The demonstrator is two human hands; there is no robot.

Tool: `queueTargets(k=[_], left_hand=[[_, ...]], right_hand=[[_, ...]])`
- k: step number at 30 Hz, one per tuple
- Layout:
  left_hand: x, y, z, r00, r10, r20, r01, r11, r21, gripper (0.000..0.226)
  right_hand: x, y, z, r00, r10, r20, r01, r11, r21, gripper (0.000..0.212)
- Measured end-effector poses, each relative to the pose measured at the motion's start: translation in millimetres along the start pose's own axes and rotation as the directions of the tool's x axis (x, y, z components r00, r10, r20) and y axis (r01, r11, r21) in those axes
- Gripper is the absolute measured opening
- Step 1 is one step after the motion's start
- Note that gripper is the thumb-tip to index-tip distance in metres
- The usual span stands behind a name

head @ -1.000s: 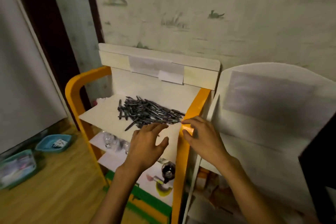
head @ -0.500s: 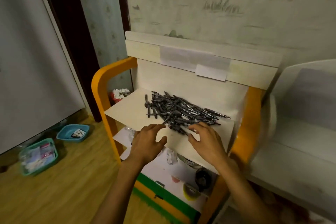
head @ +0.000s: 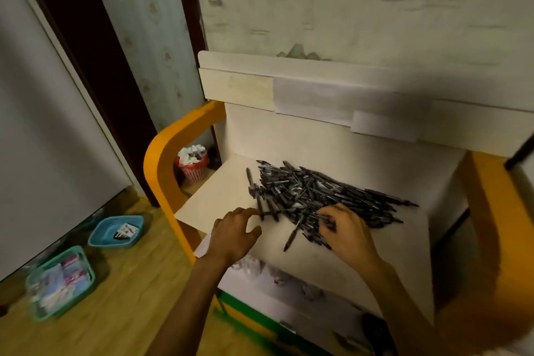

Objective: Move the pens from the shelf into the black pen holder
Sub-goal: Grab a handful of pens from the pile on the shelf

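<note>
A big heap of black pens [head: 315,191] lies on the top board of a cream shelf [head: 219,199] with an orange frame [head: 161,159]. My left hand [head: 235,235] reaches over the board's near edge, its loosely spread fingertips touching the pens at the heap's left end. My right hand [head: 348,233] rests on the heap's near edge with fingers curled, pinching a pen. One loose pen [head: 291,235] lies apart between my hands. I cannot pick out a black pen holder for certain.
A dark round object [head: 375,326] sits on a lower shelf board, blurred. A red basket [head: 193,166] stands behind the frame's left post. On the wooden floor to the left lie a blue basin [head: 115,233] and a green basket [head: 62,282]. A wall rises behind the shelf.
The view has swung right and closer to the shelf. Both hands moved forward onto the heap; the right hand left the orange frame and now pinches a pen.
</note>
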State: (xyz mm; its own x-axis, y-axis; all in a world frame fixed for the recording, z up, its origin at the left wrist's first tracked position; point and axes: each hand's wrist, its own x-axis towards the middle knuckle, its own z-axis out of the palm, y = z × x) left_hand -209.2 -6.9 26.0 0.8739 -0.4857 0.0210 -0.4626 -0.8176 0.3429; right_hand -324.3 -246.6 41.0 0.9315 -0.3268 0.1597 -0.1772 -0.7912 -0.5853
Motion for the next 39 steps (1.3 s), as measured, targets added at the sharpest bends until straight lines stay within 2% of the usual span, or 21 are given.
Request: queueTargets(k=[9,13,15,18,22,25,29,31,39], left_hand=[[82.2,-47.6,27.2,0.982,-0.141,0.13,0.164,0.968,-0.192,0.033],[114.1,-62.3,34.0,0.978,-0.167,0.124,0.19,0.96,-0.205,0.031],[130.0,-67.9,36.6,0.99,-0.104,0.099,0.121,0.975,-0.186,0.035],[155.5,-75.8,38.2,0.993,0.007,0.116,0.006,0.994,-0.112,0.056],[184.2,-89.2,40.5,0.982,0.092,0.166,-0.107,0.991,0.084,0.071],[199.6,-100.6,42.1,0.975,0.164,0.15,-0.188,0.969,0.164,0.062],[206.6,-117.1,41.8,0.947,0.316,0.048,-0.32,0.939,0.126,0.024],[204.6,-123.3,42.3,0.92,0.392,-0.007,-0.388,0.912,0.134,0.012],[188.8,-125.0,38.4,0.834,0.539,0.117,-0.551,0.823,0.139,0.01]], right_hand=[[25.8,-4.4,32.4,0.989,0.149,-0.013,-0.149,0.988,-0.029,0.024],[30.7,-9.2,38.8,0.977,0.21,-0.045,-0.212,0.976,-0.051,0.023],[32.1,-10.9,41.6,0.969,0.238,-0.063,-0.241,0.969,-0.046,0.023],[34.8,-12.4,45.5,0.964,0.257,-0.072,-0.261,0.964,-0.056,0.023],[37.1,-13.2,49.0,0.957,0.268,-0.115,-0.272,0.962,-0.028,0.022],[38.2,-11.1,50.9,0.948,0.294,-0.122,-0.3,0.954,-0.029,0.022],[40.7,-7.4,51.8,0.944,0.298,-0.139,-0.305,0.952,-0.032,0.023],[42.7,-5.8,52.2,0.943,0.299,-0.147,-0.308,0.95,-0.042,0.023],[51.5,-2.5,49.3,0.947,0.282,-0.157,-0.293,0.955,-0.053,0.025]])
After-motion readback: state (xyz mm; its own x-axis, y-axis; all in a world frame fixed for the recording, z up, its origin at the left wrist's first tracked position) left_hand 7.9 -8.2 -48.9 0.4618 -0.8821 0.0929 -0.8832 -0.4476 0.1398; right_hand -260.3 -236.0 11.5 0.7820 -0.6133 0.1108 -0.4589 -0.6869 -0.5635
